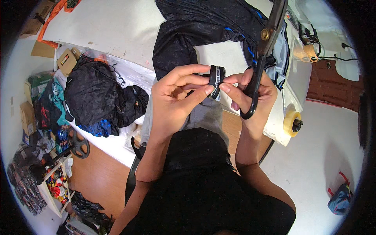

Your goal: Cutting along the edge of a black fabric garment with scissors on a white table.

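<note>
In front of my chest, both hands pinch a small coiled black strip (pixel 217 79) with a whitish line along it; I cannot make out its exact kind. My left hand (pixel 176 92) is closed on its left side with thumb and fingertips. My right hand (pixel 256 92) pinches the other side with thumb and index finger. A pair of large scissors (pixel 263 51) with black handles and a brass pivot also sits in my right hand, its handle across the palm and its far end pointing up out of view. Dark fabric with blue trim (pixel 176 43) lies on the table beyond my hands.
The white table (pixel 113 23) reaches across the far side. At the left, black garments (pixel 92 92) are heaped on white plastic. A roll of clear tape (pixel 290 121) sits at the right table edge. Lower left are a black handwheel (pixel 79 143) and a box of colourful spools (pixel 58 187).
</note>
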Action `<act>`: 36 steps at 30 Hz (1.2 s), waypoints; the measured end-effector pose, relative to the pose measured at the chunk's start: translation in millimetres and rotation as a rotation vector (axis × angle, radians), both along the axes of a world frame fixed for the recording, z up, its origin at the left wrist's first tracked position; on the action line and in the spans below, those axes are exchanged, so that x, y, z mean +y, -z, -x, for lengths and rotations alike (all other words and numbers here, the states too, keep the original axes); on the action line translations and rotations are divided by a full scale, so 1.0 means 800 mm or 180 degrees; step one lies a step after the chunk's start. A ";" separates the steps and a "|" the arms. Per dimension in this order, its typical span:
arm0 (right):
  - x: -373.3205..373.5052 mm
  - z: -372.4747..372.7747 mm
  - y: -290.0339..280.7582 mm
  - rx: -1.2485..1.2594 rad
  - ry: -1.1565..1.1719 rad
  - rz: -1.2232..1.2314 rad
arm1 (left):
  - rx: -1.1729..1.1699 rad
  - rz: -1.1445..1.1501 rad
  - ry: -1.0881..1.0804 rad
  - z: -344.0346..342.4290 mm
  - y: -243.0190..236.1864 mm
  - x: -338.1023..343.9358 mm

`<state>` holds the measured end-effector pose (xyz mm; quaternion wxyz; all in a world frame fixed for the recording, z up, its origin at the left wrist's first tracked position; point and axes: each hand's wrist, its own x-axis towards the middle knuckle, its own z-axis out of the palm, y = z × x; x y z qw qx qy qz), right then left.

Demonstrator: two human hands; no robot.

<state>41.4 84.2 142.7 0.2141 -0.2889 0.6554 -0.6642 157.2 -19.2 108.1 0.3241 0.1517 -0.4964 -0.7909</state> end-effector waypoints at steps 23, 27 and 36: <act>-0.006 0.005 -0.002 -0.0153 -0.0110 0.0161 | 0.0454 -0.0594 -0.0021 0.005 0.008 -0.004; -0.003 0.002 0.000 -0.0158 -0.0094 0.0097 | 0.0392 -0.0473 -0.0006 0.004 0.008 0.000; 0.008 0.011 0.001 -0.0561 -0.0058 0.0320 | 0.0470 -0.0603 -0.0026 0.003 0.014 -0.002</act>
